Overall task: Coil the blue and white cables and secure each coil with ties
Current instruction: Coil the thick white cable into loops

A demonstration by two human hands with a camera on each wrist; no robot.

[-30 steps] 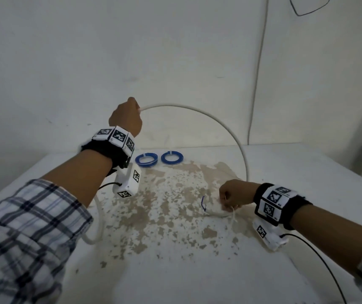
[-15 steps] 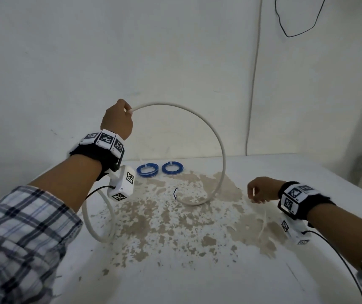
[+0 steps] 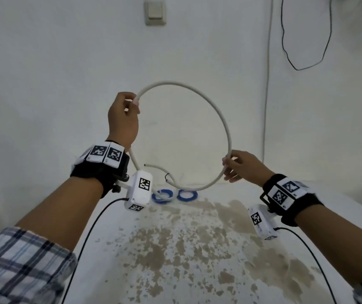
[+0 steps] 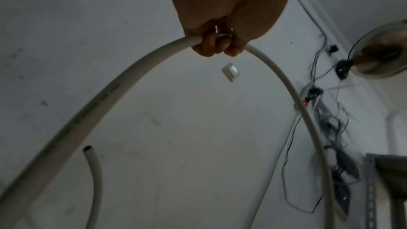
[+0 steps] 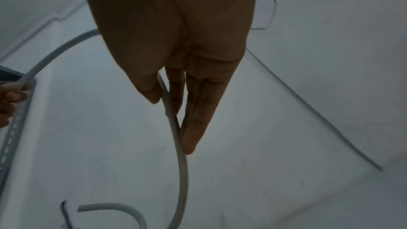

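Where the right hand [image 3: 242, 166] was empty at table level half a second ago, it is now pinching the stiff white round cable [image 3: 217, 113] between thumb and fingers. Up-loop from there, the left hand [image 3: 123, 118] is gripping the top. Below both, two tied blue cable coils [image 3: 162, 195] are lying on the stained white table [image 3: 197, 260]; likely closing the white coil next.
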